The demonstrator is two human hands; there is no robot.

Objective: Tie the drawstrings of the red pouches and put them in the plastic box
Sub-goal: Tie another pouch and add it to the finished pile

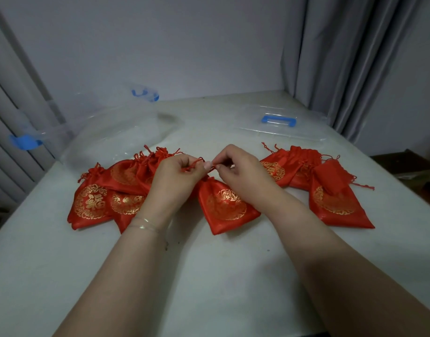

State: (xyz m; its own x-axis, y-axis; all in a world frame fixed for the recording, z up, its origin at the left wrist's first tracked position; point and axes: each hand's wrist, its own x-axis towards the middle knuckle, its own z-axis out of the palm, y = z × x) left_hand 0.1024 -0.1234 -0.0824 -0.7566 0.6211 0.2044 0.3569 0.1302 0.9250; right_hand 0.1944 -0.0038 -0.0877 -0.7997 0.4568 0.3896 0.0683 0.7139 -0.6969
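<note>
On the pale tabletop (209, 276) our left hand (175, 181) and right hand (243, 171) pinch the thin red drawstrings (197, 164) of a red satin pouch with gold print (226, 205); the clear plastic box with blue clips (116, 135) sits behind, left.

Single head-worn wide-angle view, looking forward and down over the pale grey tabletop (209, 276). Close above its near edge, forearms entering from below. Facing the far grey wall (160, 45) beyond the tabletop, grey pleated curtain (343, 57) beyond its far right corner. Straight lines bowed toward the frame edges.
</note>
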